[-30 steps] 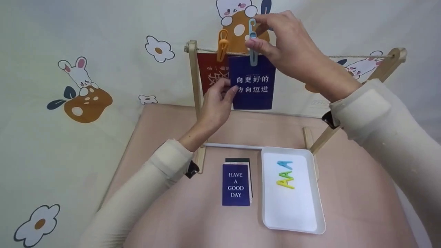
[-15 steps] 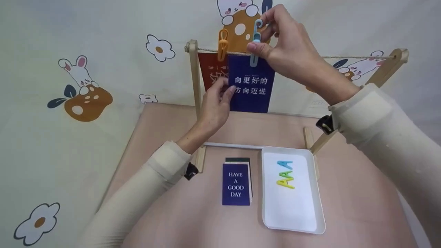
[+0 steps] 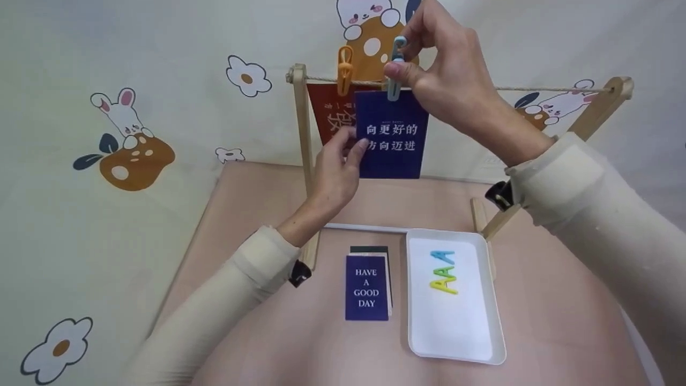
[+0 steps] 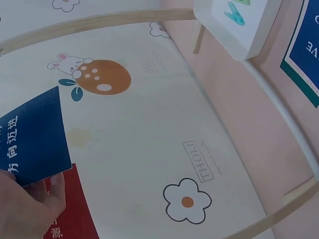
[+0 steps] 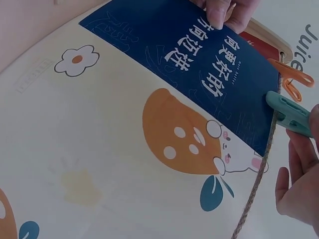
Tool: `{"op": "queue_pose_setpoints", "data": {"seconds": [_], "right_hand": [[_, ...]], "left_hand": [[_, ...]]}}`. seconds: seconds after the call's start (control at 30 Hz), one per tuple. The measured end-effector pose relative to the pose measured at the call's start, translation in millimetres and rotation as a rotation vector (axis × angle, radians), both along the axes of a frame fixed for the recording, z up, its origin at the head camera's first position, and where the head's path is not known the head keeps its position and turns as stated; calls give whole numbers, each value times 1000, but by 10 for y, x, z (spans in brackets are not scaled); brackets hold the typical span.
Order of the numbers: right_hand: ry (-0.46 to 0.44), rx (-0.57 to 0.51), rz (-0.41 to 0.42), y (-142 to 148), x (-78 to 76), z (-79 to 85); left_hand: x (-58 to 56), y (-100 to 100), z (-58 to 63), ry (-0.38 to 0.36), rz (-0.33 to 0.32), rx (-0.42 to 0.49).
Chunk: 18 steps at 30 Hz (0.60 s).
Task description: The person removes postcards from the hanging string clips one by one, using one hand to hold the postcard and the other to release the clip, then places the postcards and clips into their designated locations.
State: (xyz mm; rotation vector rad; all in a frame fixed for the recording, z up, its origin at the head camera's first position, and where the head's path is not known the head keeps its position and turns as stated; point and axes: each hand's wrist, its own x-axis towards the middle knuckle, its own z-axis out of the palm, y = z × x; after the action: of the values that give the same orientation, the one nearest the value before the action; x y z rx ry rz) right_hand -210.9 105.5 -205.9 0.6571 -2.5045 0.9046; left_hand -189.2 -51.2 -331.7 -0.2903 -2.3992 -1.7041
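A navy card [image 3: 394, 163] with white Chinese characters hangs upright at the rope [image 3: 546, 89]. My left hand [image 3: 337, 171] pinches its left edge between thumb and fingers. With thumb and fingertips, my right hand [image 3: 455, 69] grips a light blue clothespin [image 3: 394, 88], whose lower end overlaps the card's top edge. The right wrist view shows this clothespin [image 5: 289, 113] at the card edge, beside the rope. Left of it, an orange clothespin [image 3: 344, 72] holds a red card [image 3: 328, 107] on the rope. The navy card and my left hand partly cover the red card.
The rope spans a wooden frame, with posts at left [image 3: 303, 123] and right [image 3: 600, 110]. A small stack of cards [image 3: 366, 316] lies on the pink tabletop. Beside it, a white tray [image 3: 455, 327] holds blue, green and yellow clothespins [image 3: 444, 272]. A patterned wall covering stands behind.
The navy card has moved slightly downward, its top edge now a little lower. The right hand has shifted slightly and the clothespin's upper end has come down. The left hand keeps its pinch.
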Motion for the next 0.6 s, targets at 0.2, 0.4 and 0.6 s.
{"op": "queue_pose_setpoints", "data": {"seconds": [0.2, 0.4, 0.6], "right_hand": [[28, -33, -7, 15, 1, 7], [51, -91, -18, 18, 14, 21], [55, -216, -1, 6, 164, 119]], "left_hand": [[11, -34, -11, 3, 7, 0], [26, -53, -23, -4, 24, -50], [64, -47, -28, -7, 29, -57]]}}
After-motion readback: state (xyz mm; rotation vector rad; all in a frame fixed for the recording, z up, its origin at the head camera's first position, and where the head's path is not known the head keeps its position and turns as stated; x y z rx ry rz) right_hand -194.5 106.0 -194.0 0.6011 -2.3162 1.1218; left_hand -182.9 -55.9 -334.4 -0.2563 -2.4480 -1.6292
